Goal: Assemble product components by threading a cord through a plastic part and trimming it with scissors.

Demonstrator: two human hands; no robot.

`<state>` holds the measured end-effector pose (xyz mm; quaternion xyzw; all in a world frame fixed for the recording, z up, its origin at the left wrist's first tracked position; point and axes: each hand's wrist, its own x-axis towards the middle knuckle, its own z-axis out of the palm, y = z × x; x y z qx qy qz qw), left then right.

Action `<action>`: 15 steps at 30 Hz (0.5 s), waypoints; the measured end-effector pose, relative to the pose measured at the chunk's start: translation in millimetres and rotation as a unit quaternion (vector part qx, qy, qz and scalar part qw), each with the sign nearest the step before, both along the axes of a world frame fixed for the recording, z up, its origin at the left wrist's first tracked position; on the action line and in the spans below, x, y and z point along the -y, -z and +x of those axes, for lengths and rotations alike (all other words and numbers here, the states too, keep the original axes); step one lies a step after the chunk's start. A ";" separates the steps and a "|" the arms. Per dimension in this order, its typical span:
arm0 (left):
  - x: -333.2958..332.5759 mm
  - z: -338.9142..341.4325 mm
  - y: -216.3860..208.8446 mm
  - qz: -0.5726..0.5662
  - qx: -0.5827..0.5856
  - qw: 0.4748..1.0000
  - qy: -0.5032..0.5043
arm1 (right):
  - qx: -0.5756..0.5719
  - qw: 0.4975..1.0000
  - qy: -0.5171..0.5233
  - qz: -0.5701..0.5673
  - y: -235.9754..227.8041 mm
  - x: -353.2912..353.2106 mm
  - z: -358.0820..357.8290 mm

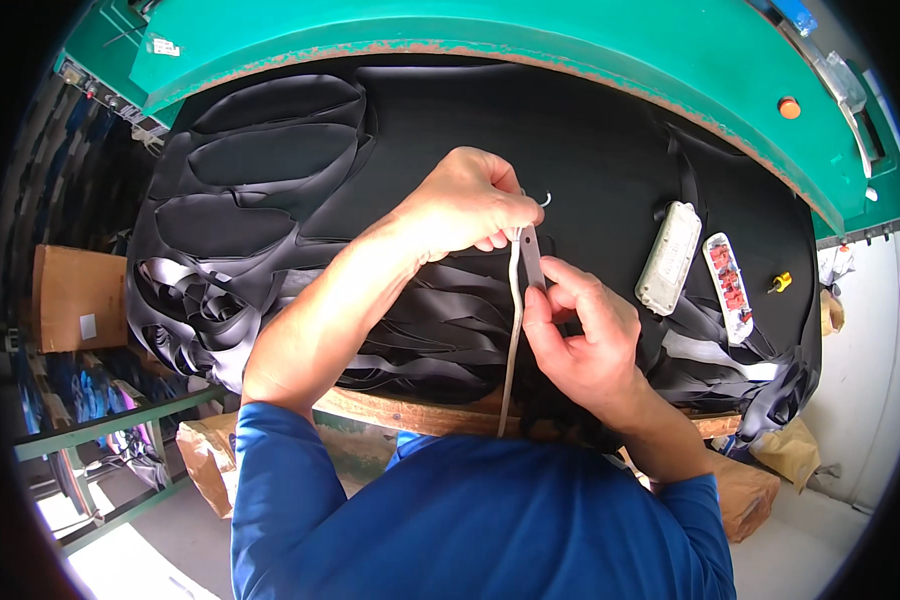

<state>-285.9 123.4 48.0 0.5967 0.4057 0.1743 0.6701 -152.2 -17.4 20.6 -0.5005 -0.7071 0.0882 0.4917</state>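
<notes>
My left hand (475, 205) is closed in a pinch on the upper end of a whitish cable (513, 330), which hangs down toward my body. A thin white curved tip (546, 200) pokes out beyond its fingers. Between the thumb and fingers of my right hand (585, 325) is a flat grey metal blade (532, 258) with a small hole, held upright close beside the cable. Whether its edge touches the cable I cannot tell. To the right lie an off-white elongated casing (670, 258) and an open white casing half (738, 310) with red parts inside.
A small yellow-handled tool (780, 282) lies farther right. Black sheet material (450, 120) with oval cut-outs and loose strips covers the table. A green machine beam (530, 40) with an orange button (789, 107) spans the back. At the left stands a cardboard box (80, 298).
</notes>
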 end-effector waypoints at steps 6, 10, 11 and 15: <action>-1.8 0.7 1.4 -0.038 0.017 0.999 -0.004 | -0.006 1.000 -0.001 -0.008 2.1 -0.9 -0.1; -0.3 0.8 3.4 -0.040 0.023 0.999 -0.010 | -0.002 1.000 0.004 -0.012 2.1 -0.8 -0.4; 0.2 0.5 3.7 -0.041 0.026 0.999 -0.012 | -0.003 1.000 0.005 -0.010 2.2 -0.9 -0.6; 2.9 0.6 2.8 -0.044 0.033 0.998 -0.024 | 0.015 1.000 0.006 -0.016 -1.9 1.1 -0.5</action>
